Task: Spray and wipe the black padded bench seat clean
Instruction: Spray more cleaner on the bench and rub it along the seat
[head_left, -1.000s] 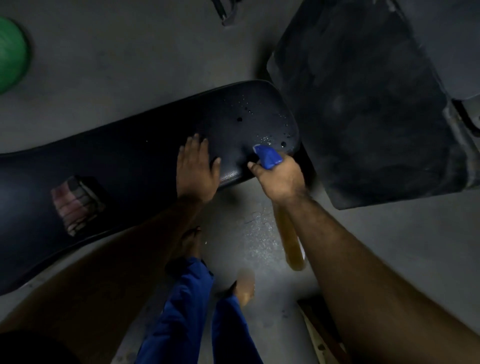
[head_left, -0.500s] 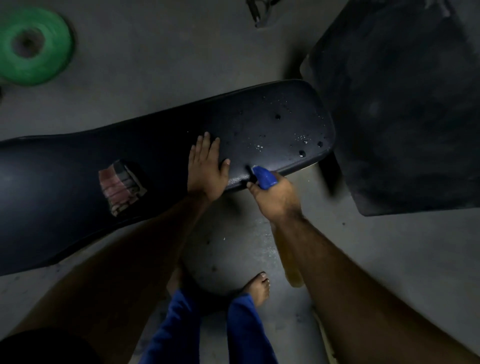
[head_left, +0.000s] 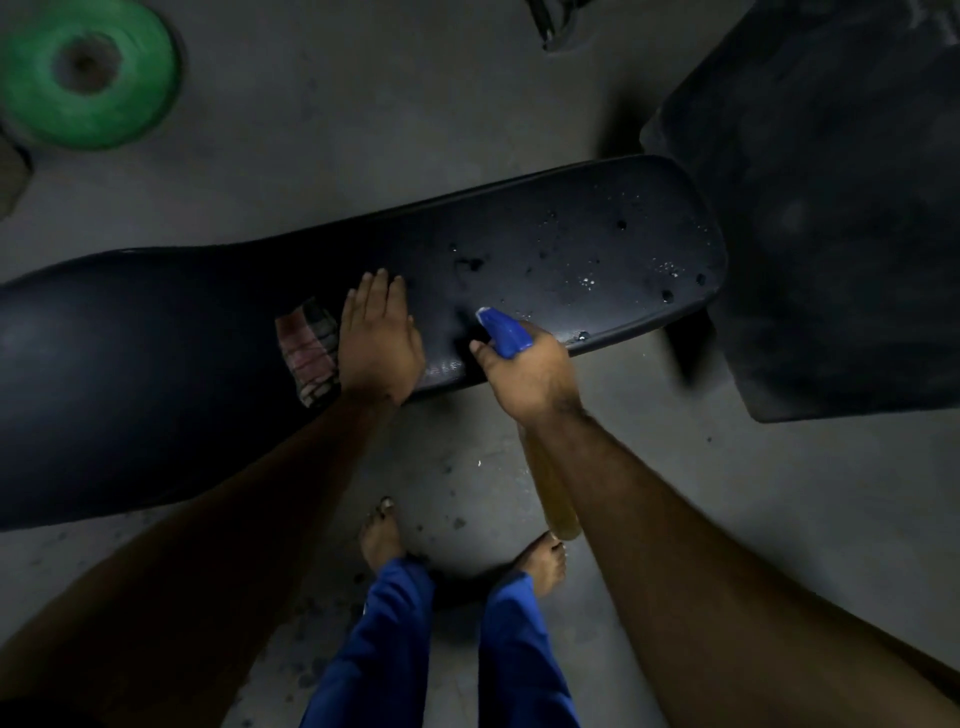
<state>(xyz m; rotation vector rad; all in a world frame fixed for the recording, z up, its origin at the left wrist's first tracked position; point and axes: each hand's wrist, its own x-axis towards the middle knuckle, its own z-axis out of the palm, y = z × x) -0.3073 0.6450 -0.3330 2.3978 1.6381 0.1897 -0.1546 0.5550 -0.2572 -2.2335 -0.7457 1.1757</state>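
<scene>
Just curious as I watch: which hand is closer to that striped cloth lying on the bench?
The left. The left hand lies flat on the bench seat right beside the striped cloth; the right hand grips the spray bottle farther right.

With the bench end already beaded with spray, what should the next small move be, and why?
Probably reach the left hand to the cloth beside it and wipe toward the wet end. Droplets already cover the bench seat there, and the right hand is occupied gripping the spray bottle.
</scene>
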